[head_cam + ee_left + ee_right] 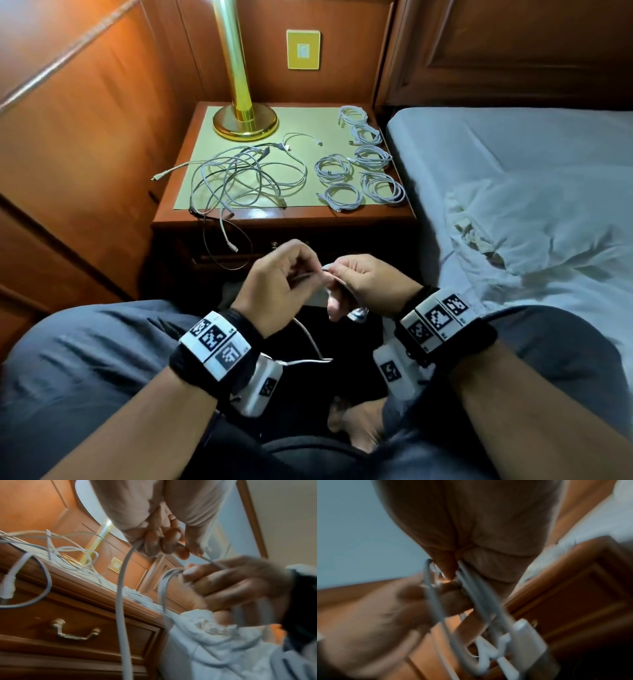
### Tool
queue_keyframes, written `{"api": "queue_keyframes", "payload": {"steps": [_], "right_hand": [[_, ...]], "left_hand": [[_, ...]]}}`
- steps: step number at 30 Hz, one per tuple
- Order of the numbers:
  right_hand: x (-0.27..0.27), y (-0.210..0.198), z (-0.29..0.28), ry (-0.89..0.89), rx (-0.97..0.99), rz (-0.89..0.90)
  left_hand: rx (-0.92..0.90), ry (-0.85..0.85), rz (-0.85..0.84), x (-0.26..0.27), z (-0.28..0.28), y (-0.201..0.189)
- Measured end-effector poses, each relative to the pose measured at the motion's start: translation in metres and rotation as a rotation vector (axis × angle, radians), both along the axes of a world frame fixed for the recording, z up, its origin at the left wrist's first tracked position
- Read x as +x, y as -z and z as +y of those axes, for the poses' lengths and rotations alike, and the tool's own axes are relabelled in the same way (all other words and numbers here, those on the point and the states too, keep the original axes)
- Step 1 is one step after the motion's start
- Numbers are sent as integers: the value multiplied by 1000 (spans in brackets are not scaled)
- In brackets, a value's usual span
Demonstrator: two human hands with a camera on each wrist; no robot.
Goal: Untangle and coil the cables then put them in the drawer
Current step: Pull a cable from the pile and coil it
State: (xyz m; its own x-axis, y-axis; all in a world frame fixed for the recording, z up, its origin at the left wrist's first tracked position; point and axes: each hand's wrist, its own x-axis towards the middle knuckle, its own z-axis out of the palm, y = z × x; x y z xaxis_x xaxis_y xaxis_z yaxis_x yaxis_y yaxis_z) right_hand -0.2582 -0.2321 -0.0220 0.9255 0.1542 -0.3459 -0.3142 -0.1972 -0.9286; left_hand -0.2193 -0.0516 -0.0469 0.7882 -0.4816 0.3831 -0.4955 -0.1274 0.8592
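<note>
Over my lap, my left hand (284,274) and right hand (356,277) both hold one white cable (310,337). The right hand (453,563) grips a small bundle of its loops (471,588); the left hand (164,545) pinches the loose strand (123,588), which trails down past my left wrist. A tangle of white cables (239,174) lies on the nightstand (394,214), with ends hanging over its front edge. Several coiled cables (363,164) lie on the right half of the top. The drawer (77,628) below is closed, its brass handle (75,631) showing.
A brass lamp (243,116) stands at the back left of the nightstand's green mat (301,123). A bed with a pale sheet (513,164) runs along the right. Wood panelling (85,137) closes in the left side. My knees frame the hands.
</note>
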Motion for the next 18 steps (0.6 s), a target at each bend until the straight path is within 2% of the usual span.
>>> {"api": "queue_keyframes", "payload": {"steps": [2,4,7,11,15,18], "right_hand": [[-2,-3,9,34,239,126],[0,-8,15,89,390,180],[4,-10,18,139,417,220],[2,-11,17,112,454,280],[6,-22,0,147,669,288],[11,-32,-20,252,826,227]], "left_hand": [[21,-122,2,10,9,0],[51,-163,0,13,15,0],[72,-172,-11,14,18,1],[91,-144,7,18,19,-2],[78,-121,63,25,28,-7],[210,-133,56,37,41,-6]]}}
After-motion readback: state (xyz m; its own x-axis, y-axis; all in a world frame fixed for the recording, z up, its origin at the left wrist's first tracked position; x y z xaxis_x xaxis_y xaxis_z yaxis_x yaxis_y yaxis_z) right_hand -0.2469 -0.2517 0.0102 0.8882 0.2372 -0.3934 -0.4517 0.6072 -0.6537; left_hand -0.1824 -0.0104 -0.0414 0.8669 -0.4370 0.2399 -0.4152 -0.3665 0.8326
